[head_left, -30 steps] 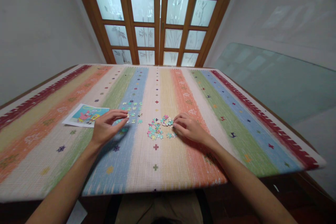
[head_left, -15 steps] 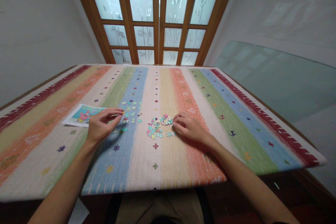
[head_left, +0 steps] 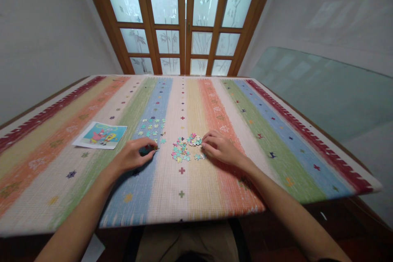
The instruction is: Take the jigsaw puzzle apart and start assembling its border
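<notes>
My left hand (head_left: pixel 136 154) hovers low over the blue stripe, thumb and forefinger pinched on a small dark puzzle piece (head_left: pixel 156 148). Just beyond it, loose puzzle pieces (head_left: pixel 152 127), mostly green and teal, lie spaced out in rough rows. To its right is a heap of mixed puzzle pieces (head_left: pixel 181 150), pink, teal and yellow. My right hand (head_left: pixel 219 147) rests at the heap's right edge with fingers curled together; whatever its fingertips hold is hidden. Left of the rows lies a picture sheet (head_left: pixel 104 135) with pink and yellow cartoon figures.
A striped cloth (head_left: pixel 196 196) covers the table, whose near edge runs in front of my lap. Past the far edge stand wooden doors (head_left: pixel 186 28) with glass panes. A large glass panel (head_left: pixel 322 86) leans at the right wall.
My left hand has moved right and nearer to me, away from the picture sheet and the rows, still pinching. More of the sheet shows. My right hand stays in place.
</notes>
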A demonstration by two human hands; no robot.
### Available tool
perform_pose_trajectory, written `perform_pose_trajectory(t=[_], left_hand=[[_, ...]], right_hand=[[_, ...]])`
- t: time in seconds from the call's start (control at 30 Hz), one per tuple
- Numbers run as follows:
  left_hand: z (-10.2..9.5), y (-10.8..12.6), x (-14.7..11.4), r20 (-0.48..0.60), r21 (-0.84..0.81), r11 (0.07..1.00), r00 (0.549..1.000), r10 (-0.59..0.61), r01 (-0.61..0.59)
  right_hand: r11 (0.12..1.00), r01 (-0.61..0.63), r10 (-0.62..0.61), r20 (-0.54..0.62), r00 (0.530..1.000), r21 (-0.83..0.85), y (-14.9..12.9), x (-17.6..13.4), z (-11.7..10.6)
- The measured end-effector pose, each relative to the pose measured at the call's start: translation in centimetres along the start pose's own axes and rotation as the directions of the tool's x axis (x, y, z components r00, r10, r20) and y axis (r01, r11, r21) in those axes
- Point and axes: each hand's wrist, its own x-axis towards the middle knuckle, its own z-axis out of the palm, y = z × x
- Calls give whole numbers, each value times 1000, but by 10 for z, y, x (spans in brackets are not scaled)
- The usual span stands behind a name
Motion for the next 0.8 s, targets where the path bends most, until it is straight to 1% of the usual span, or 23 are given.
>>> perform_pose_trajectory(t=[0.1, 0.2, 0.47, 0.6, 0.7, 0.8], left_hand=[[-2, 0, 0, 0, 32, 999, 1000, 23, -23], [-2, 2, -1, -5, 42, 999, 1000, 5, -5], [-4, 7, 2, -9, -3, 1000, 1000, -30, 30], [-4, 9, 8, -67, -29, 999, 997, -45, 44], [-2, 12, 17, -97, -2, 1000, 995, -11, 11], [2, 17, 31, -51, 23, 998, 997, 57, -56]], right_hand=[[1000, 3, -3, 3, 1000, -5, -1, 0, 0], [1000, -4, 5, 8, 1000, -6, -1, 0, -1], [1000, -11, 11, 4, 1000, -1, 0, 0, -1], [1000, -3, 3, -1, 1000, 2, 1, 1, -1], [1000, 17, -17, -13, 1000, 3, 2, 0, -1], [1000, 23, -23, -21, 1000, 1, 1, 0, -1]])
